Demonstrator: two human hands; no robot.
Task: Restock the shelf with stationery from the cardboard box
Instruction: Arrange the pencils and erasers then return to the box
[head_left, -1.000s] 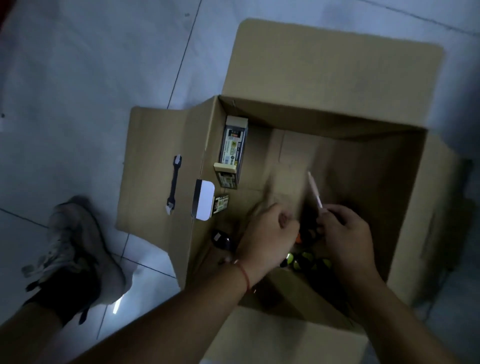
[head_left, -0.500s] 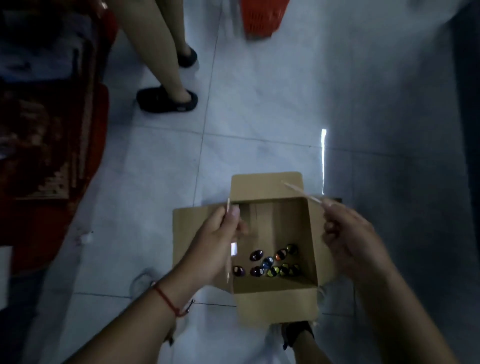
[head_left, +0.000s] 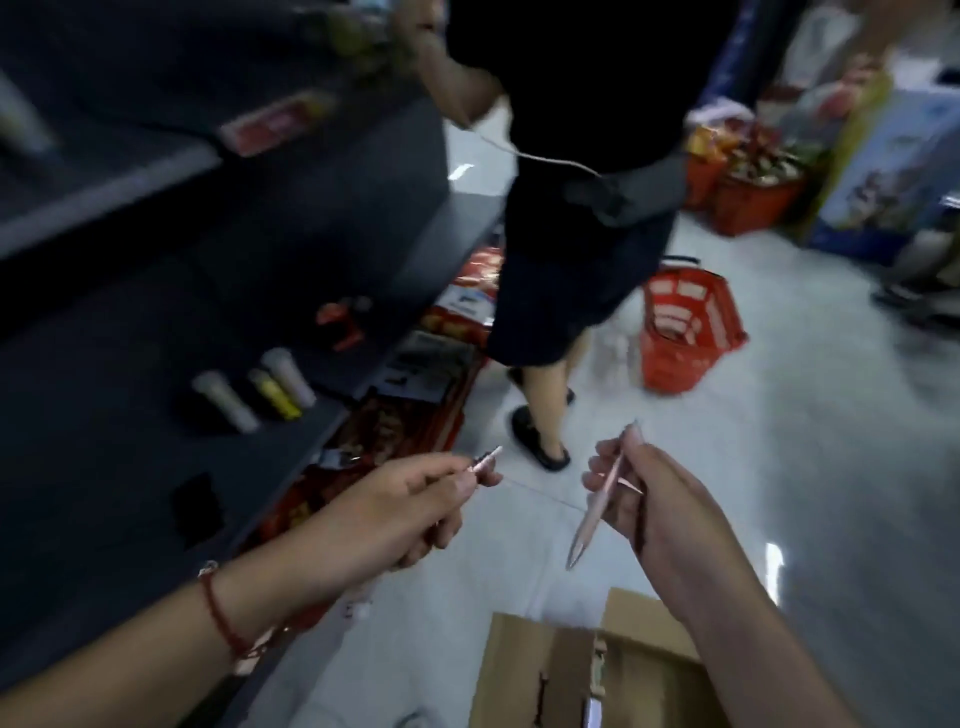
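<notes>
Above the cardboard box (head_left: 597, 670), each hand pinched a pink pen — left hand (head_left: 415, 506), right hand (head_left: 654, 499) — fingers curled.

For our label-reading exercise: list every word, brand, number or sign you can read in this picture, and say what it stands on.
None can be read.
Red packages low on the shelf: print too blurred.
Red tag on an upper shelf: blurred.
Blue printed carton at right: a picture, no legible words.
Cardboard box: no print visible.
Pens in the left hand and right hand: no markings legible.

Dim, motion-blurred, floor glare right, wide-angle edge distortion
</notes>
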